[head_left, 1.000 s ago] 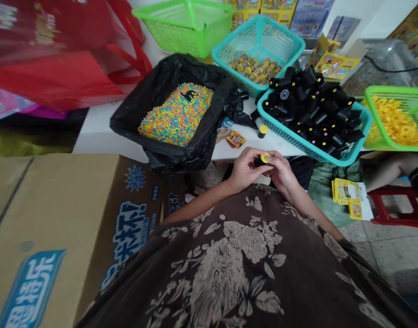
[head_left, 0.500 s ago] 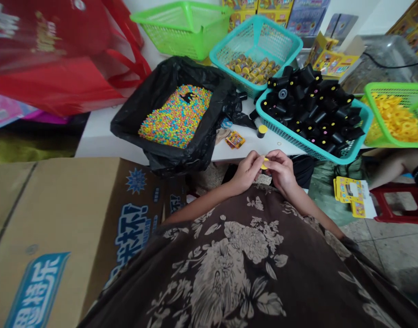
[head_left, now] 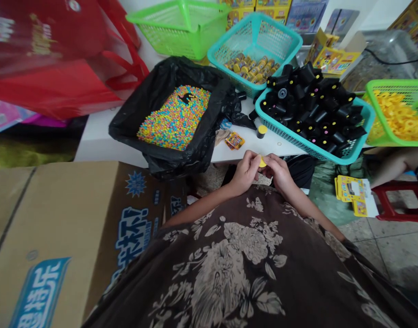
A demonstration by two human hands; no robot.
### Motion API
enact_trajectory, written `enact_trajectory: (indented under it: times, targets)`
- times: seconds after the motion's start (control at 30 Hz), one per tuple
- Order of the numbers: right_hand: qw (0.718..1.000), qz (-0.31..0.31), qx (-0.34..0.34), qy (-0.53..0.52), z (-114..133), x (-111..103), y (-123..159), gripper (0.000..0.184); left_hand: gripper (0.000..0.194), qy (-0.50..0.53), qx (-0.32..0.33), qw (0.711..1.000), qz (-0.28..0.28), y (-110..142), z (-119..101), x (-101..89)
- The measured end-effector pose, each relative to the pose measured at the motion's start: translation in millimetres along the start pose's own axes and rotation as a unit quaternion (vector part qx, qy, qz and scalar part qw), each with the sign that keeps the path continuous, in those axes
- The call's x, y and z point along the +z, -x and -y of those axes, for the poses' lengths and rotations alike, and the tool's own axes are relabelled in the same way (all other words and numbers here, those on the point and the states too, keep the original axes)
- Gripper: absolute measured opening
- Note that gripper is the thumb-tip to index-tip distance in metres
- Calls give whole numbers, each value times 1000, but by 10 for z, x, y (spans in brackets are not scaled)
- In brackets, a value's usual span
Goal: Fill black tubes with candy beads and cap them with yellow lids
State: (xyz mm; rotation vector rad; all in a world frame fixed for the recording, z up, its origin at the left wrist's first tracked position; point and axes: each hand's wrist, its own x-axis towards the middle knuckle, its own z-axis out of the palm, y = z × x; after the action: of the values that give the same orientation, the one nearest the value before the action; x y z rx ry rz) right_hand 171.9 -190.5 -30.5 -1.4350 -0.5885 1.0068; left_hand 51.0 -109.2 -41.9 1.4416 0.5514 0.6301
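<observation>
Just in front of the table edge, my left hand [head_left: 246, 172] and my right hand [head_left: 277, 171] meet around a small piece with a round yellow top [head_left: 262, 162]. Fingers of both hands press on it from either side; its lower part is hidden behind them. Beyond my hands, a small cylinder with a yellow cap [head_left: 261, 131] stands upright on the white table [head_left: 225, 152]. Left of that lie a few small printed yellow packets [head_left: 235, 140]. A turquoise basket [head_left: 299, 143] heaped with black plastic parts [head_left: 314, 107] is to the right.
A black-bag-lined container [head_left: 195, 157] of coloured beads [head_left: 178, 118] sits at left. Behind are another turquoise basket [head_left: 222, 68] with capped cylinders and a green basket [head_left: 181, 38]. A cardboard box [head_left: 58, 205] stands low left. Another person's arm [head_left: 395, 166] shows at right.
Both hands stay together around the yellow-topped piece. My right fingers have shifted down, and more of the yellow top shows. The view has moved slightly.
</observation>
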Motion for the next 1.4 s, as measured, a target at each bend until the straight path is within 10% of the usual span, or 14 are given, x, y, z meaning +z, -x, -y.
enact_trajectory:
  times: [0.23,0.53,0.83,1.4]
  targets:
    - [999,-22,13,-30,91,54,12,52,50,54,-64,995,50,-12,-98,-17]
    - [992,-49,21,-110,-58,164,-61,55,57,46,0,998,-32,-49,80,65]
    - [996,-26,-55,70,-82,23,-46,60,41,127,-104,986,-15,-64,18,50]
    - [807,-132,-409,405,163,11,239,34,60,203,-49,961,180,-12,-107,-249]
